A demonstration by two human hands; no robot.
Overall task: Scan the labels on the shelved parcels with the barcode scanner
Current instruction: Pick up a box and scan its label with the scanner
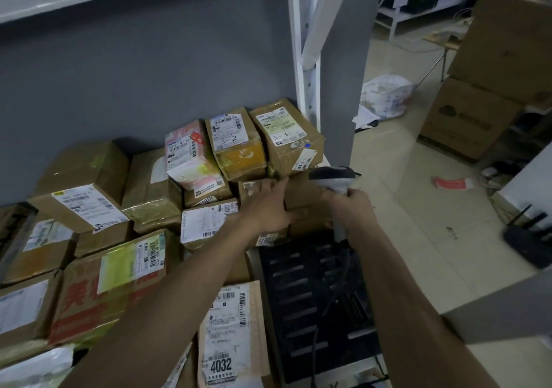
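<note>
On the lower shelf, at the right end of the stack, a plain brown parcel [301,199] sits under the boxes marked 3-2 [236,145] and 3-3 [286,136]. The left hand [268,208] grips its front, fingers curled over the top edge. The right hand [352,205] is closed round the barcode scanner [334,178], whose dark head hangs just above it. No label shows on this parcel, so I judge its scan not yet done; many labelled parcels remain, and none shows whether it was scanned.

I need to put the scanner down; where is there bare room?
The black slatted panel, between the 4032 parcel and the right forearm, is bare. The tiled floor right of the shelf post is open. Leftward, parcels crowd together.
</note>
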